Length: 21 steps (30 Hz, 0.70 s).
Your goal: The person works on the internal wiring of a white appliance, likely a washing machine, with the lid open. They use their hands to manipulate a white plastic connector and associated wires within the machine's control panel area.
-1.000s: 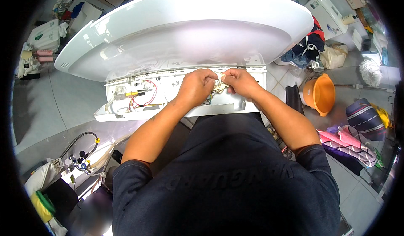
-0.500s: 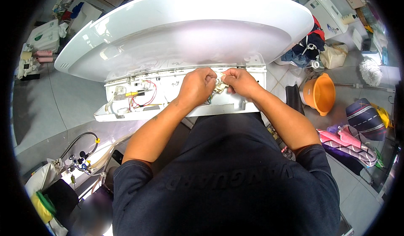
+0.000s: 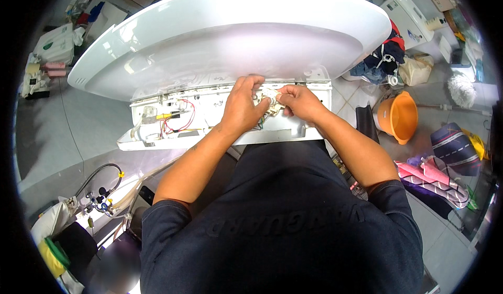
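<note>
"Where are the wires [image 3: 271, 108] gripped?"
"At their right side, pinched by the right hand [image 3: 299, 102] over the white tray [image 3: 206, 118]."
"And the left hand [image 3: 242, 105]?"
"Thumb and fingers are held apart, just left of the wires."

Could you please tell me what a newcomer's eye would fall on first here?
Most likely the large, glossy white curved panel spanning the upper middle. Just below it, the left hand and right hand meet over pale wiring in a white housing, with a red wire loop to their left. The bright orange bucket on the right also stands out.
</note>
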Each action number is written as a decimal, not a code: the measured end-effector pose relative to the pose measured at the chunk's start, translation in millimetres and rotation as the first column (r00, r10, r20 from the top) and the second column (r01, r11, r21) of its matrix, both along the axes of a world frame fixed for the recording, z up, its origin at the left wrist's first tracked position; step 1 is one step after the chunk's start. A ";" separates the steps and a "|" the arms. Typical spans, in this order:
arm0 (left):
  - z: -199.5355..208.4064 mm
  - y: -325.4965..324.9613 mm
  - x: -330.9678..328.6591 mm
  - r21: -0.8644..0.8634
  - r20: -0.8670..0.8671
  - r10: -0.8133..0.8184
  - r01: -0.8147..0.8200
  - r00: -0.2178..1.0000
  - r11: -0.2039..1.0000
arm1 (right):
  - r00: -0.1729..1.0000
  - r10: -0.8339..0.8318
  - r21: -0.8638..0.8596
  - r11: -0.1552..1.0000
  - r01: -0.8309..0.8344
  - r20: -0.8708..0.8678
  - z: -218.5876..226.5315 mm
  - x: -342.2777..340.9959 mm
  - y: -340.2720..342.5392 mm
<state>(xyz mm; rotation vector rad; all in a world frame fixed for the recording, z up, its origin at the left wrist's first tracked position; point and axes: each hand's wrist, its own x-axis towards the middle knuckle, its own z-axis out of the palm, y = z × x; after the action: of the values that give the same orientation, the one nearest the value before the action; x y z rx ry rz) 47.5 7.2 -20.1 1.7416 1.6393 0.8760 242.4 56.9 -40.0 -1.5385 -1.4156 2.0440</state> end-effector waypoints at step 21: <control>-11.1 13.8 -16.7 -0.531 0.313 0.093 0.093 0.945 0.842 | 0.997 -0.018 -0.027 0.999 0.016 -0.069 -9.3 4.3 2.8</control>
<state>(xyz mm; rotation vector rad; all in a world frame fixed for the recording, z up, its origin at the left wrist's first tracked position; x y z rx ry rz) 30.8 21.0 -31.2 1.1329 1.4729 0.5800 246.7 59.8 -49.3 -1.4694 -1.3508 2.0929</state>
